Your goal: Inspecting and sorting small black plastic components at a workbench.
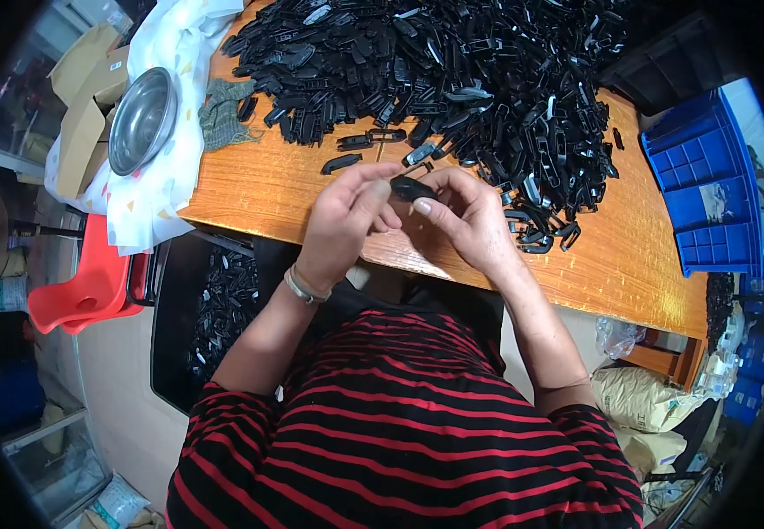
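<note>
Pinching one small black plastic clip at frame centre, the left hand and right hand have fingers clamped on it above the wooden table. A huge heap of black clips remains along the top; a black bin at lower left holds some.

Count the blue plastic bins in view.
2 for certain. A large blue bin sits at the right end of the wooden table; smaller blue bins sit lower at the right edge, partly hidden, so more may be stacked there.
</note>
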Demonstrator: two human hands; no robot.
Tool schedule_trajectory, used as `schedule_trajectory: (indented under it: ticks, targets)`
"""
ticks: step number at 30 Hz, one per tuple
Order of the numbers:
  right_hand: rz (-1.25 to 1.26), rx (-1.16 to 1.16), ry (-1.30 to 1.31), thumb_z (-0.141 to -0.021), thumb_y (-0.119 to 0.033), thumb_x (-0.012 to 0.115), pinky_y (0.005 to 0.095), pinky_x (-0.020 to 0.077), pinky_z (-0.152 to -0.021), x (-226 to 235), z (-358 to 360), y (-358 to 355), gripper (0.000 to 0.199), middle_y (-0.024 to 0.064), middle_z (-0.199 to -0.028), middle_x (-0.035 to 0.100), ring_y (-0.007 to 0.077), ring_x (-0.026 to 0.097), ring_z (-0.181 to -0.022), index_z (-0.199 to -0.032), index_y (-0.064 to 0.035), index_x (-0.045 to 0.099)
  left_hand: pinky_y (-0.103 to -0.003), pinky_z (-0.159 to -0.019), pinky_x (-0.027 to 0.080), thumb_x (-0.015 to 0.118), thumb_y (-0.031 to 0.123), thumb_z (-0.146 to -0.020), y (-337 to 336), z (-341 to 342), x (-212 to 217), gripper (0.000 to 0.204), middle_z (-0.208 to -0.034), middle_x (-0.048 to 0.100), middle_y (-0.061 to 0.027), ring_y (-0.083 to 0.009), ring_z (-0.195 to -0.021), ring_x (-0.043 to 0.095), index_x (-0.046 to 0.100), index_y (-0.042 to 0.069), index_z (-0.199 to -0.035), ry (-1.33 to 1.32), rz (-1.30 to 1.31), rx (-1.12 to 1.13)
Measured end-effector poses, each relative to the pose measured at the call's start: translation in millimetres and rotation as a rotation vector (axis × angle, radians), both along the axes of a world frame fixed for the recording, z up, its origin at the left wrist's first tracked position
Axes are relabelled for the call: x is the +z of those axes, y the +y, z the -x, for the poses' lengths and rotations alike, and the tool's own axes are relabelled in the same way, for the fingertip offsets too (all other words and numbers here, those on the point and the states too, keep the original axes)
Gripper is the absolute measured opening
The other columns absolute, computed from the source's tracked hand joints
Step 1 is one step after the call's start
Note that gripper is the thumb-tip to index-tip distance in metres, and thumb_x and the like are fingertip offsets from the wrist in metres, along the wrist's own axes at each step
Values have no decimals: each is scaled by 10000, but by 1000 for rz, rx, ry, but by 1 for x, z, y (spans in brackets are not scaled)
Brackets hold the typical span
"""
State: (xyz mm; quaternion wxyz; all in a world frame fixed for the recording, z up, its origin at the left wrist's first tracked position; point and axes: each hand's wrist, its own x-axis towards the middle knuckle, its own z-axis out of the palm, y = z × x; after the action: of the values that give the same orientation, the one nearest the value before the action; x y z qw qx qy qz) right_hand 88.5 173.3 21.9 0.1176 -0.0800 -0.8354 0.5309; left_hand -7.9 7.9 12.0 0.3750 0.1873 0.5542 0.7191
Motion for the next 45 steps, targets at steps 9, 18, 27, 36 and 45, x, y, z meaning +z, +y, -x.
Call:
schedule_trajectory:
  ticks: [9,18,27,36,45]
  targets:
    - [606,-66,-60,-966,-102,607,208,504,-618,-15,-13,-26,158,30,-843,633,65,592,-663,-1055,20,560,-185,-687,508,593,6,-936,4,-13,-16,265,-970,661,-43,-54,-780,611,570,-39,-1196,175,-48,114]
    - [536,-46,12,-1001,-143,543,193,466,-532,-16,-14,-39,158,18,-809,615,56,570,-615,-1074,-4,521,-192,-690,507,550,-14,-944,3,-15,-5,288,-949,641,-37,-57,-779,599,547,-61,-1229,120,13,45]
    - [363,-116,33,-1013,-135,497,258,484,-544,-21,-19,-55,156,67,-764,606,115,585,-605,-1068,11,483,-183,-646,492,539,22,-949,2,-23,-10,237,-916,630,-26,-45,-726,580,557,-39,-1177,125,7,75]
    - [162,-172,103,-1011,-149,508,220,394,-502,-28,-20,-59,172,19,-717,538,70,498,-575,-1098,0,501,-183,-623,459,530,-10,-912,5,-29,-11,209,-872,602,-9,-30,-729,545,561,-14,-1118,209,36,142]
    - [409,-111,101,-1030,-236,482,222,388,-499,-29,-23,-49,233,24,-731,522,81,466,-560,-1110,-18,508,-187,-621,456,560,29,-945,8,-30,-7,239,-867,591,-4,-34,-711,532,527,-23,-1176,101,-25,85]
